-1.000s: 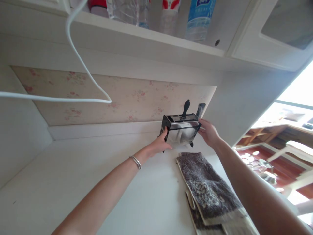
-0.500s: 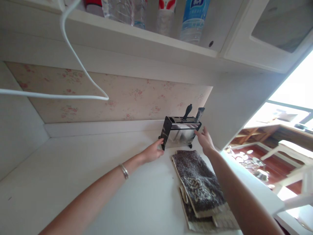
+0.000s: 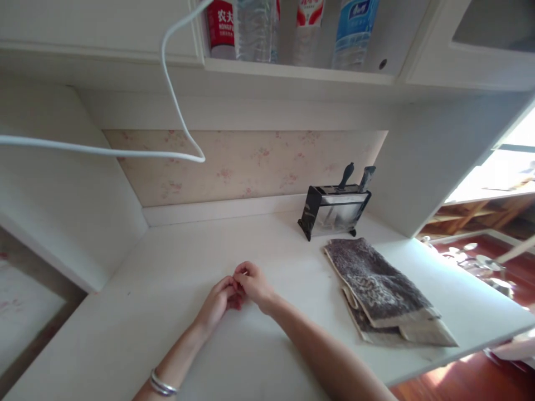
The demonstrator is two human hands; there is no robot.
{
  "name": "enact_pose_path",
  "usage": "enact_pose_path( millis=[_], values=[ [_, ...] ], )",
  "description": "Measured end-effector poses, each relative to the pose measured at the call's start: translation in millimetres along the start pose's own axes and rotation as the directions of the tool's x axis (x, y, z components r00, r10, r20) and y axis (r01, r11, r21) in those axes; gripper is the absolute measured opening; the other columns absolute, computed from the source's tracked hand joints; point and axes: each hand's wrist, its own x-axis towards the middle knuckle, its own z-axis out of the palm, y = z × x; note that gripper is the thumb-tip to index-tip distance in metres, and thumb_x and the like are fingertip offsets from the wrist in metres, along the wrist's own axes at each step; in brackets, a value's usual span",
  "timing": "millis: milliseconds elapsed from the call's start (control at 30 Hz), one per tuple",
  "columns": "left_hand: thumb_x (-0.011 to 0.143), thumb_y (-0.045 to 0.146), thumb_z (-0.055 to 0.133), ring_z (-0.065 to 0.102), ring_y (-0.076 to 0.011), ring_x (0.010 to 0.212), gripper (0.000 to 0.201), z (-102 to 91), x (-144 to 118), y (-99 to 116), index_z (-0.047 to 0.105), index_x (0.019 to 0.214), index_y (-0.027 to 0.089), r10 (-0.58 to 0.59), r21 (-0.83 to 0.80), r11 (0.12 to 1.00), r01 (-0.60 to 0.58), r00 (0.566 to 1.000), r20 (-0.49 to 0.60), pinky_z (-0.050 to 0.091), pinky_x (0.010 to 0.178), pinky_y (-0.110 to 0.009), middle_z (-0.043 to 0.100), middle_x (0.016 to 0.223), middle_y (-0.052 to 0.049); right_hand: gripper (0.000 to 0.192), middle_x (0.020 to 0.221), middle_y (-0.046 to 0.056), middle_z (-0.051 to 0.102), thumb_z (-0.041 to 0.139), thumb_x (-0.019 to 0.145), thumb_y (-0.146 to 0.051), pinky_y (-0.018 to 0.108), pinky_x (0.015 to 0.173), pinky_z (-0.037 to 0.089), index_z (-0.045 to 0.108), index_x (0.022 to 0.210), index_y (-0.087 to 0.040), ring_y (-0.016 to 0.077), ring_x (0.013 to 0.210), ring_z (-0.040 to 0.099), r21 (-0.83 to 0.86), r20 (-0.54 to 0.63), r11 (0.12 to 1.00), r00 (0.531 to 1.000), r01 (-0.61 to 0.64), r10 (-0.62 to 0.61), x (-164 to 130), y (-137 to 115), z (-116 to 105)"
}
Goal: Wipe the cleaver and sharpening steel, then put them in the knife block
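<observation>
My left hand [image 3: 222, 298], with a silver bangle on the wrist, is curled over the white countertop [image 3: 188, 250]. Against its fingertips rests my right hand [image 3: 254, 284], its fingers bent and pinched together. Whether anything small lies between the fingers is hidden. Well to the right of both hands, a black-framed knife block [image 3: 336, 214] with clear sides stands upright near the back wall. Two handles stick out of its top: a dark knife handle [image 3: 346, 176] and a greyish handle [image 3: 366, 178]. Neither hand touches the block.
A folded brown towel [image 3: 376, 284] lies in front of the knife block. Overhead, several plastic bottles [image 3: 353, 33] stand on a cabinet shelf [image 3: 301, 71]. A white cable [image 3: 171, 89] hangs down at the left. Beyond the counter's right end are a red floor and shiny items.
Both hands have left the sides of the knife block and come together over the counter, to the left and nearer. My view has shifted left. The towel lies as before.
</observation>
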Motion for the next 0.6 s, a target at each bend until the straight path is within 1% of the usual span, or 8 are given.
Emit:
enact_pose_path(
  millis=[67,133,200,267,333,400,500,600],
  values=[
    [0.062,0.019,0.054,0.052,-0.0115,0.053,0.005,-7.7,0,0,0.050,0.064,0.017,0.006,-0.059,0.998,-0.007,1.000,-0.027,0.041,0.050,-0.023,0.053,0.057,0.003,0.012,0.061,-0.004,0.053,0.047,0.078,-0.020,0.019,0.046,0.034,0.056,0.086,-0.020,0.0093,0.050,0.047,0.011,-0.018,1.000,1.000,-0.001,0.001,0,3,23],
    [0.059,0.018,0.052,0.051,-0.0111,0.052,0.004,-12.2,2,0,0.051,0.063,0.017,-0.005,-0.067,0.998,0.003,1.000,-0.027,0.040,0.049,-0.022,0.053,0.055,0.003,0.012,0.065,-0.004,0.054,0.047,0.080,-0.022,0.019,0.049,0.036,0.057,0.087,-0.020,0.0092,0.054,0.048,-0.022,-0.053,0.998,0.997,0.056,-0.057,-3,9,30],
    [0.060,0.019,0.052,0.053,-0.0114,0.052,0.005,-13.7,3,-1,0.053,0.064,0.016,-0.029,-0.040,0.999,0.029,1.000,0.004,0.040,0.050,-0.022,0.055,0.055,0.002,0.013,0.068,-0.002,0.056,0.048,0.083,-0.026,0.020,0.053,0.039,0.059,0.086,-0.019,0.0096,0.059,0.050,-0.079,-0.055,0.987,0.988,0.140,-0.145,-5,16,26],
    [0.060,0.020,0.051,0.053,-0.0116,0.051,0.006,-13.4,3,-1,0.052,0.065,0.016,-0.046,-0.004,0.999,0.047,0.998,0.040,0.041,0.051,-0.023,0.056,0.055,0.002,0.017,0.068,-0.002,0.057,0.047,0.086,-0.030,0.020,0.055,0.040,0.060,0.086,-0.019,0.0099,0.059,0.051,-0.115,-0.018,0.973,0.979,0.200,-0.204,-7,22,18],
    [0.060,0.019,0.050,0.053,-0.0116,0.051,0.006,-12.9,4,-1,0.052,0.065,0.016,-0.051,0.019,0.999,0.050,0.997,0.061,0.041,0.051,-0.023,0.057,0.055,0.001,0.020,0.066,-0.002,0.057,0.045,0.088,-0.032,0.021,0.054,0.040,0.060,0.086,-0.019,0.0101,0.057,0.051,-0.121,0.026,0.969,0.976,0.217,-0.215,-6,25,11],
    [0.061,0.019,0.050,0.054,-0.0118,0.051,0.006,-13.0,4,-2,0.051,0.066,0.016,-0.045,0.027,0.999,0.043,0.997,0.057,0.042,0.051,-0.023,0.057,0.057,0.001,0.021,0.065,-0.002,0.056,0.044,0.089,-0.033,0.021,0.053,0.040,0.060,0.087,-0.019,0.0103,0.057,0.052,-0.131,0.057,0.965,0.973,0.230,-0.224,-5,26,8],
    [0.064,0.021,0.050,0.054,-0.0118,0.052,0.005,-13.7,5,-4,0.051,0.067,0.017,-0.034,0.026,0.999,0.033,0.999,0.037,0.043,0.052,-0.024,0.058,0.058,0.001,0.024,0.066,-0.001,0.057,0.044,0.090,-0.036,0.021,0.053,0.040,0.060,0.086,-0.019,0.0105,0.058,0.053,-0.145,0.083,0.957,0.967,0.249,-0.239,-3,24,9],
    [0.067,0.021,0.048,0.053,-0.0120,0.051,0.005,-14.0,5,-6,0.050,0.069,0.017,-0.024,0.034,0.999,0.024,0.999,0.027,0.042,0.052,-0.024,0.057,0.058,0.001,0.025,0.063,-0.002,0.056,0.043,0.091,-0.036,0.021,0.052,0.040,0.059,0.085,-0.019,0.0103,0.056,0.052,-0.138,0.102,0.961,0.968,0.241,-0.228,-3,21,9]
  ],
)
